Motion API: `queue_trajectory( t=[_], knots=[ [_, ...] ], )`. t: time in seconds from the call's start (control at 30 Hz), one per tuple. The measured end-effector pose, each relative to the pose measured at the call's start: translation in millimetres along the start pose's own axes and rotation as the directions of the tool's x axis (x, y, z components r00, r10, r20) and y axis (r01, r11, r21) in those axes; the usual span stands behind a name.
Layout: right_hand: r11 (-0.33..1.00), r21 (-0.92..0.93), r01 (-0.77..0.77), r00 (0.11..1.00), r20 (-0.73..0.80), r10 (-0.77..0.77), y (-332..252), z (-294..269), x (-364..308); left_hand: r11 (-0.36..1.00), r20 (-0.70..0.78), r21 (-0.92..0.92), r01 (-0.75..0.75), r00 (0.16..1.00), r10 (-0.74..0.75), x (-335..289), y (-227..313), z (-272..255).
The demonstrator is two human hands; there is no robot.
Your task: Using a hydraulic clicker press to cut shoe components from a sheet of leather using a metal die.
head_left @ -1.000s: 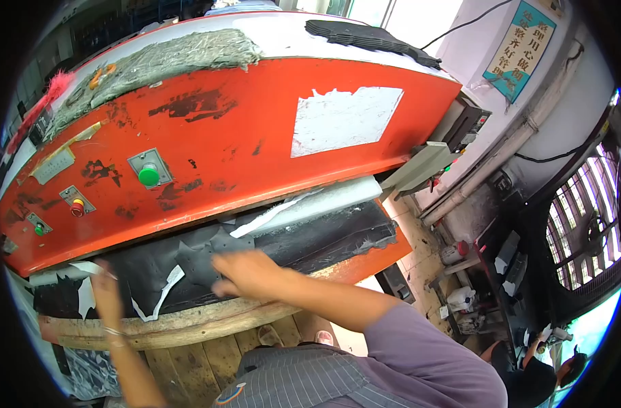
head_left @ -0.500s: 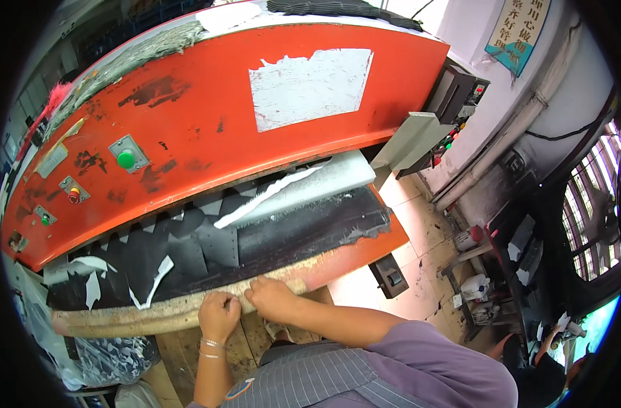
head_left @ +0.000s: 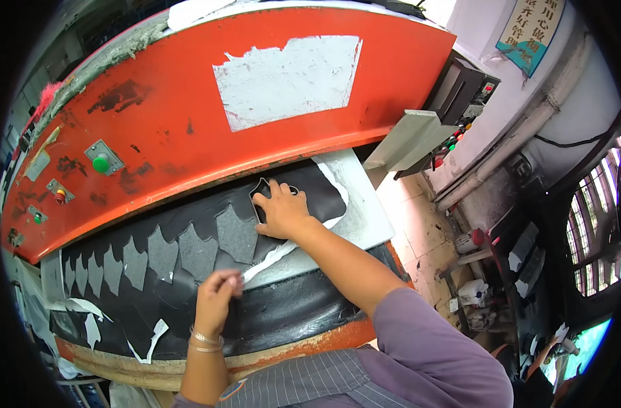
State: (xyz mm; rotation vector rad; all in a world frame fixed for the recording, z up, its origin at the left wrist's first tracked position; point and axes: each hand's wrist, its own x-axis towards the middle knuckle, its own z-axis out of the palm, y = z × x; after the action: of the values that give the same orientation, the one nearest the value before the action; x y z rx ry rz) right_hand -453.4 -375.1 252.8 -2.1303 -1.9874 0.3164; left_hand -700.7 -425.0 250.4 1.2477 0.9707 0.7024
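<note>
My right hand (head_left: 283,212) grips a metal-edged cutting die (head_left: 261,194) on a black sheet (head_left: 317,194), its fingers spread over and around the die's edge. My left hand (head_left: 217,296) hovers nearer me, beside the sheet's ragged white edge (head_left: 273,256); its fingers are bent and their tips blurred, so a hold is not visible. Left of the die, several grey pointed cut pieces (head_left: 236,232) form a row by size, the smallest at the far left. The sheet lies on a pale board (head_left: 358,197) under the orange press (head_left: 181,115).
A black curved surface (head_left: 297,306) and a worn orange-tan edge (head_left: 120,364) lie between me and the board. White scraps (head_left: 150,340) sit at the front left. A grey metal bracket (head_left: 409,139) juts out at the right. Green buttons (head_left: 101,164) dot the press face.
The board with the black sheet has come out toward me, showing the row of cut pieces. Both hands have left the front edge; my right hand has reached forward onto the die.
</note>
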Motion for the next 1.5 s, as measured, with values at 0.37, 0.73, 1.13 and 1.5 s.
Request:
queue_trajectory(
  t=[0.37,0.73,1.13,1.5],
  knots=[
    [0.587,0.718,0.376,0.922,-0.226,-0.314,27.7,12.3,-134.8,0.885,0.233,-0.453,0.106,0.973,0.002,22.1,-23.7,98.8],
    [0.813,0.565,0.140,0.990,-0.109,-0.095,72.8,-0.3,-126.5,0.990,-0.058,0.139,-0.017,0.998,0.025,-33.6,-52.5,55.8],
    [0.994,0.080,-0.080,0.996,0.055,0.076,101.6,-16.8,-67.2,0.609,0.088,0.728,-0.315,0.924,0.372,-26.5,-33.2,57.3],
    [0.940,0.332,0.077,0.991,-0.131,-0.035,160.8,12.6,-103.2,0.400,0.213,0.858,-0.324,0.931,0.297,-33.7,-48.0,62.9]
  ],
)
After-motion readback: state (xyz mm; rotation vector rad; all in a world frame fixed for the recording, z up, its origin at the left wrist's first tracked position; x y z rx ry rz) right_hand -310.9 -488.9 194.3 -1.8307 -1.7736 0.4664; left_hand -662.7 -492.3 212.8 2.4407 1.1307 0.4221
